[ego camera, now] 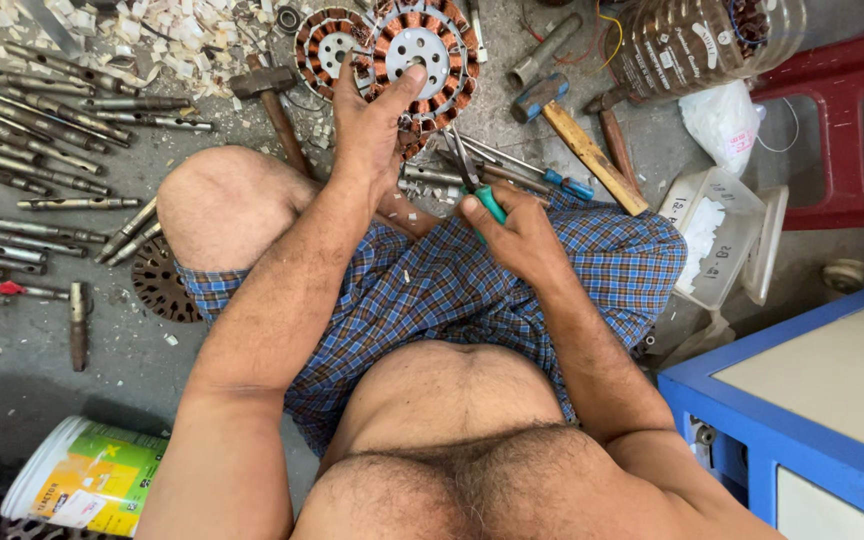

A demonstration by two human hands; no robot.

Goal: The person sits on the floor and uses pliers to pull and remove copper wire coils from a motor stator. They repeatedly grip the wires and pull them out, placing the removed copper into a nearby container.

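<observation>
I sit on the floor with my knees spread. My left hand (372, 125) grips the near rim of a round motor stator (422, 55) with copper windings and a grey metal hub, thumb pressed on its face. My right hand (517, 235) is closed around green-handled pliers (477, 185), whose jaws point up toward the stator's lower edge. A second copper-wound stator (324, 45) lies just left of the first one.
Hammers (272, 100) and wood-handled tools (587, 150) lie around the stators. Many steel rods and punches (42, 170) line the floor at left. A plastic jar (697, 40), white box (712, 235), red stool (842, 130), blue cabinet (802, 410) stand right; a bucket (87, 475) lies bottom left.
</observation>
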